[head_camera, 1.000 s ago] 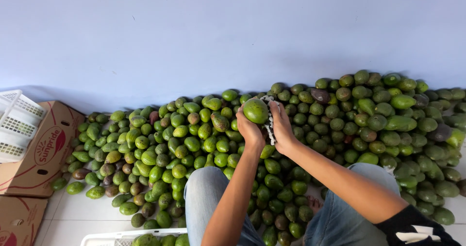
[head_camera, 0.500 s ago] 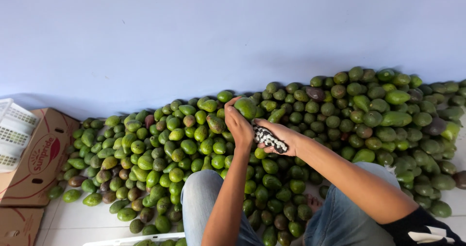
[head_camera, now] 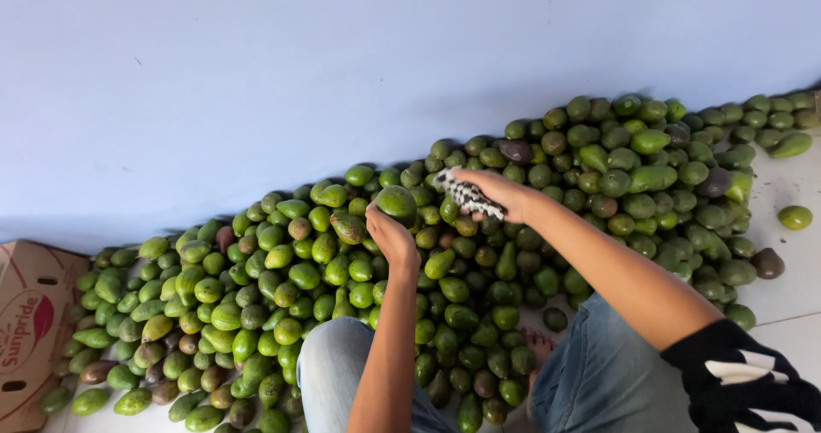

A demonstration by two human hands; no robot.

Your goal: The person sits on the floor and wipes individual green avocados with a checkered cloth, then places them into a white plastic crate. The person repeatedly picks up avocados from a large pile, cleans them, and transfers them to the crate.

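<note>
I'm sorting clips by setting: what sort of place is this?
Probably a fruit sorting or packing room: a big pile of green avocados lies on the white tiled floor against a blue wall, beside a brown cardboard box.

Avocado pile (head_camera: 479, 253) packed against the wall (head_camera: 256, 74), bare floor (head_camera: 791, 253) open at right, cardboard box (head_camera: 30, 330) blocking far left

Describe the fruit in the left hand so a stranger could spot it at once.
Start at the big pile of green fruit along the blue wall. Near its middle, the left hand lifts one round green fruit. It alone is raised off the pile, gripped by fingers.
</note>
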